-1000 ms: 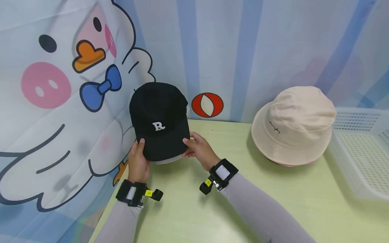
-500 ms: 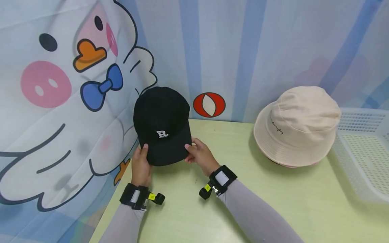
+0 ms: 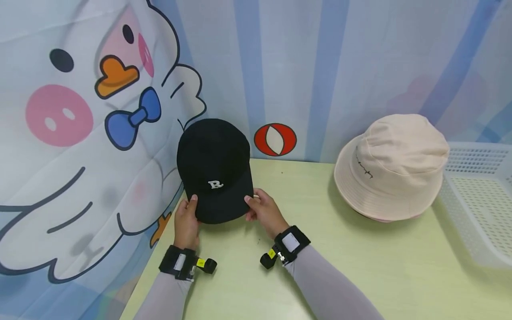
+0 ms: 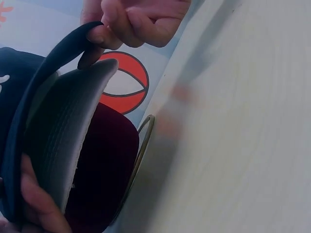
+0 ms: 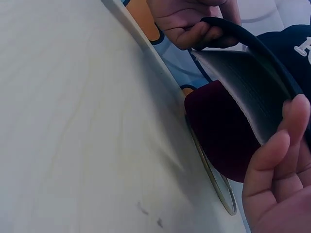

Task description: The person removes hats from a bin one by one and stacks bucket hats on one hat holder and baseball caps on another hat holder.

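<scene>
A black baseball cap (image 3: pixel 216 151) with a white R on its front is at the table's back left corner, brim towards me. My left hand (image 3: pixel 186 224) pinches the left side of its brim, thumb on top. At the right side of the brim, my right hand (image 3: pixel 266 213) pinches likewise. Both wrist views show a light grey brim (image 4: pixel 73 111) just under the black one. Lower still is a maroon, cap-like piece (image 4: pixel 109 160), with a thin metal hoop (image 5: pixel 209 167) at its base by the table. The head view hides these lower pieces.
To the right stands a cream bucket hat (image 3: pixel 400 151) with dark script, a pinkish edge showing under its brim. Beside it is a white plastic basket (image 3: pixel 466 209). A printed cloth backdrop (image 3: pixel 288 66) rises behind and left of the pale table (image 3: pixel 320 249).
Both hands have brought the black cap down and slightly towards me. The pale brim edge that showed beneath it is now covered in the head view.
</scene>
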`<state>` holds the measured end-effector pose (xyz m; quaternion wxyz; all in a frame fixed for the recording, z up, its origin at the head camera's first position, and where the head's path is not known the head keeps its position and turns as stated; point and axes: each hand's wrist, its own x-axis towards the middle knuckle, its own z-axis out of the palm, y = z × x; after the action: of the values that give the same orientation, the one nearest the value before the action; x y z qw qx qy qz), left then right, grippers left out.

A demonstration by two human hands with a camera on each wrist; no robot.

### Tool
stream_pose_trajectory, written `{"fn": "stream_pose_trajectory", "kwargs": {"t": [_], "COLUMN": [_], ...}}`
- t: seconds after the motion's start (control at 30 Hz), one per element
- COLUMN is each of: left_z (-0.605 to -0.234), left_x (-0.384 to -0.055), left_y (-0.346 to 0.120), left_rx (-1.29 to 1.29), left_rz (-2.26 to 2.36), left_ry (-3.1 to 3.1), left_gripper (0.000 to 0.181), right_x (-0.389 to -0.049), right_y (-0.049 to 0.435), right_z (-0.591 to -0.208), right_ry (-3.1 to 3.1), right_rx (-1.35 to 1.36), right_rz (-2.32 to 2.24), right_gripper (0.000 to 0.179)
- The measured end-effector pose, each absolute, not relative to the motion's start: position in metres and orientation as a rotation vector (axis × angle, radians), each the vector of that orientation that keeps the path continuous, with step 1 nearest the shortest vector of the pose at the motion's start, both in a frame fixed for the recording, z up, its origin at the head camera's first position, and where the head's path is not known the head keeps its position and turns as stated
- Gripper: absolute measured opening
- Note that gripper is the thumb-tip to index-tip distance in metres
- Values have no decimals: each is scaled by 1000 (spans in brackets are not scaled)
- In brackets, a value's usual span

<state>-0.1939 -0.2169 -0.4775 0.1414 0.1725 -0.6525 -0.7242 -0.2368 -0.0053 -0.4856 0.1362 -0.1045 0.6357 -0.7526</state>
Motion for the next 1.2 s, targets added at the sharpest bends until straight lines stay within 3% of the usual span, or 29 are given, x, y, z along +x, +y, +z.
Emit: {"fn": "stream_pose_trajectory", "kwargs": {"t": [1.2], "left_z": [-488], "left_x": [-196], "left_y": [-214], "left_rx": [510], "left_rz": [-2043], "left_ry": [-1909], "left_gripper": [36], "right_x": [-241], "right_y": [-4], "right_z": [-499], "right_ry": [1957], "right_rx": [-286], "right_rz": [-2151], "right_gripper": [19]}}
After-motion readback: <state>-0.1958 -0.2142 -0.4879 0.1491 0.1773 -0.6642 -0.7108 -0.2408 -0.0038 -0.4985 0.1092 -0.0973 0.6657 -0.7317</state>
